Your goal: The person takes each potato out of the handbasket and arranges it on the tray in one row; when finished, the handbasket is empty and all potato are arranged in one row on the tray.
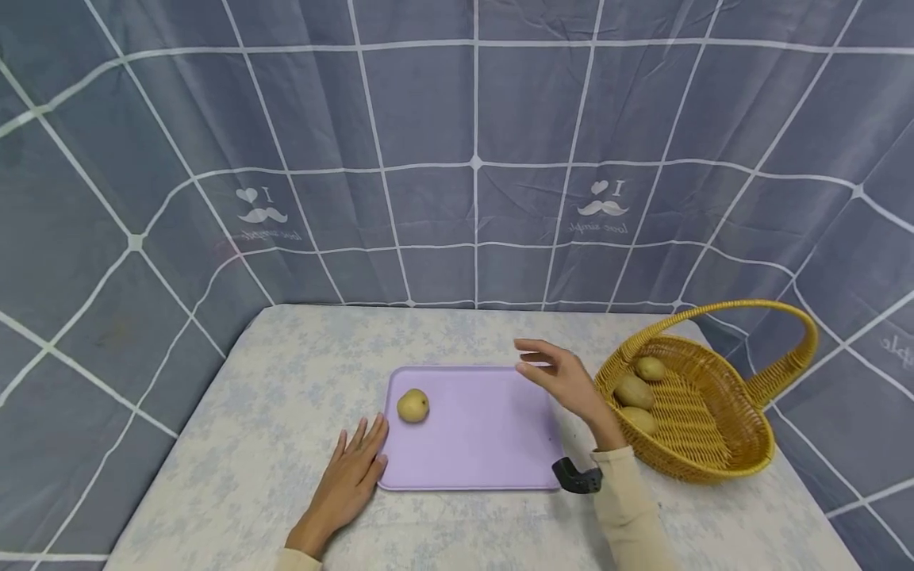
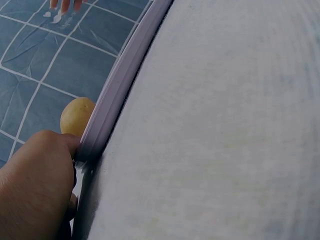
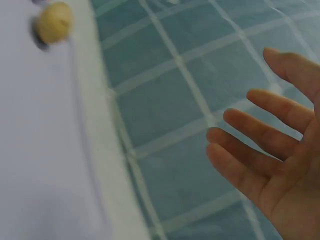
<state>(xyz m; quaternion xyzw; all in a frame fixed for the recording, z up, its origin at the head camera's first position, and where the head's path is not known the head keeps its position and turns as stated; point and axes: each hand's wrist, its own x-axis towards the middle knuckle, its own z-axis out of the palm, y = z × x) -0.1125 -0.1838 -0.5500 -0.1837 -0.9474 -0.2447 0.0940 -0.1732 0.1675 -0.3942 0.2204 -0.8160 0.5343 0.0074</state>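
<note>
A lilac tray (image 1: 485, 444) lies on the table with one yellow potato (image 1: 412, 405) on its left part. My left hand (image 1: 355, 468) rests flat on the table against the tray's left front corner, fingers straight. In the left wrist view that hand (image 2: 35, 185) touches the tray's rim (image 2: 120, 90), with the potato (image 2: 76, 115) just beyond. My right hand (image 1: 553, 373) hovers open above the tray's right far corner, holding nothing. In the right wrist view its fingers (image 3: 260, 150) are spread, and the potato (image 3: 54, 21) is blurred at top left.
A yellow wicker basket (image 1: 721, 444) with a tall handle stands right of the tray and holds three potatoes (image 1: 634, 391). A grey-blue checked cloth (image 1: 457, 159) hangs behind and beside the table. The pale tablecloth (image 1: 286, 381) covers the table.
</note>
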